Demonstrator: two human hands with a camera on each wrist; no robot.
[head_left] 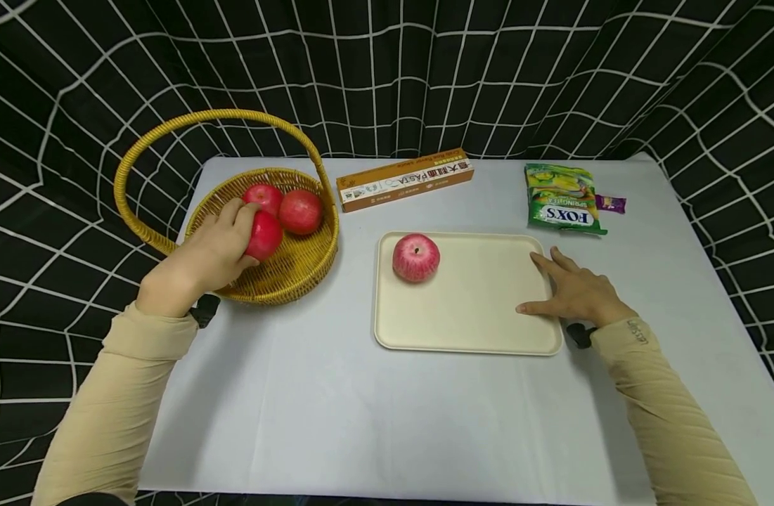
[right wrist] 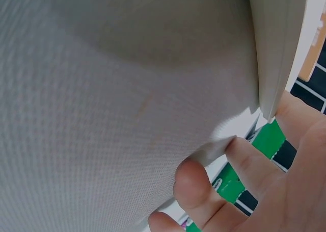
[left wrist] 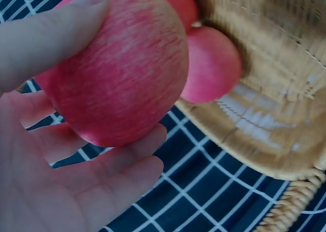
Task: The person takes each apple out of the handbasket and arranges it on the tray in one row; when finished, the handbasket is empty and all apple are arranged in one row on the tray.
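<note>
- Surrounding the workspace, black grid-patterned fabric (head_left: 387,56) hangs behind a white-clothed table (head_left: 298,422).
- Yellow wicker basket (head_left: 317,270) at the table's left, its hoop handle (head_left: 222,116) arching overhead; keeping the left forearm off that hoop should guard against tipping.
- Cream rectangular tray (head_left: 475,309), near the middle; keeping it steady seems wise while a round fruit (head_left: 416,258), a pink-red apple, sits at its far-left corner.
- Brown pasta box (head_left: 405,180), beyond the tray.
- Left hand (head_left: 203,249), holding a red apple (head_left: 263,237) at the basket, thumb against its skin; a broad, light grip should prevent slips and bruises.
- Right hand (head_left: 576,292), fingers spread wide at the tray's right edge, holding nothing; how firmly it presses I cannot tell.
- Green Fox's bag (head_left: 560,200), beyond the right hand.
- Two basket apples (head_left: 300,211), near the held one; slow, smooth movement should avoid knocking them.
- Purple packet (head_left: 611,204), just beside the bag.
</note>
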